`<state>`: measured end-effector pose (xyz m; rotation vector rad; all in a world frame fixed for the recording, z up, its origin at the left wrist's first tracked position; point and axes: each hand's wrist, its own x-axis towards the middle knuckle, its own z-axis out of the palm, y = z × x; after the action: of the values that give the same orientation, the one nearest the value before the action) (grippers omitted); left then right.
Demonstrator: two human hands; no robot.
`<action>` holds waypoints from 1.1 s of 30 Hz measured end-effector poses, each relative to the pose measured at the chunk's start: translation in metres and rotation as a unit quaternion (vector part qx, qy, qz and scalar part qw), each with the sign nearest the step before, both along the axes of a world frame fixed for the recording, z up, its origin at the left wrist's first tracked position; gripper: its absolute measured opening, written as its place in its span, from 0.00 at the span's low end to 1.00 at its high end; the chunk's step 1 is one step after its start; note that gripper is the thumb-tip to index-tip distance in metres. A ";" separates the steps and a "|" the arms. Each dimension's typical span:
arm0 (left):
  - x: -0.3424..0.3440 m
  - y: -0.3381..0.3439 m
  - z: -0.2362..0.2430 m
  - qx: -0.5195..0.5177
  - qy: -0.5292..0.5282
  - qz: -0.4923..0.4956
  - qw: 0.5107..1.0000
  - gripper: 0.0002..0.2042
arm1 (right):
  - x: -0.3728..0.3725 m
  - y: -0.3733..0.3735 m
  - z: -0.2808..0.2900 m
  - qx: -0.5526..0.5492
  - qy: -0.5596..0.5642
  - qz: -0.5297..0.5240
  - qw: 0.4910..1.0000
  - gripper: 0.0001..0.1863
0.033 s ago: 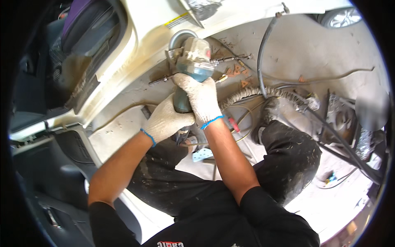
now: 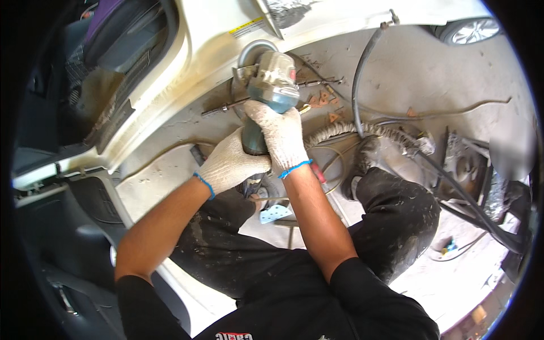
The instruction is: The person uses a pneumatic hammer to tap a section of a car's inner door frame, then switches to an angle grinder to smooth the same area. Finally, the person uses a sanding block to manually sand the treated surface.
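Nearest, two dark-trousered legs (image 2: 396,218) spread over the floor (image 2: 442,73), with one blue sheet (image 2: 275,213) between them. Two gloved hands are noted, both closed around the handle of one grinder (image 2: 273,82): the left hand (image 2: 231,160) on its rear end, the right hand (image 2: 284,136) ahead of it. The grinder is held above the floor, its head at the sill (image 2: 164,96), close to the sill's lower edge. Whether its disc (image 2: 256,50) touches the sill cannot be told; the head partly covers it. Side room is bounded by the sill on the left and one ribbed hose (image 2: 334,131) on the right. Beyond the hands, at least four rusty pieces (image 2: 323,98) lie near the sill's edge; overlap prevents an exact count. One black hose (image 2: 358,76) rises farther right. At the floor's far right corner, one wheel (image 2: 475,31) is partly cut off.
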<state>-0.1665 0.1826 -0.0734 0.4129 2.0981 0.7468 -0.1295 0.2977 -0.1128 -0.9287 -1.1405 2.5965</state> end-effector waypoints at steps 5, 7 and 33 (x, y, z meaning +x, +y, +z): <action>-0.009 0.005 -0.025 0.074 -0.017 -0.074 0.994 0.30 | 0.007 0.009 -0.006 0.061 -0.035 -0.006 0.997 0.16; -0.014 0.015 -0.016 0.082 -0.056 -0.073 0.992 0.30 | 0.008 0.017 -0.006 0.058 -0.032 -0.013 0.998 0.16; -0.022 0.020 -0.033 0.112 -0.010 0.071 0.991 0.48 | -0.019 0.031 -0.014 -0.081 0.087 0.008 0.993 0.17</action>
<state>-0.1886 0.2021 -0.1065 0.3762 2.0471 1.0714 -0.1485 0.3290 -0.1271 -0.7070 -0.9086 2.7526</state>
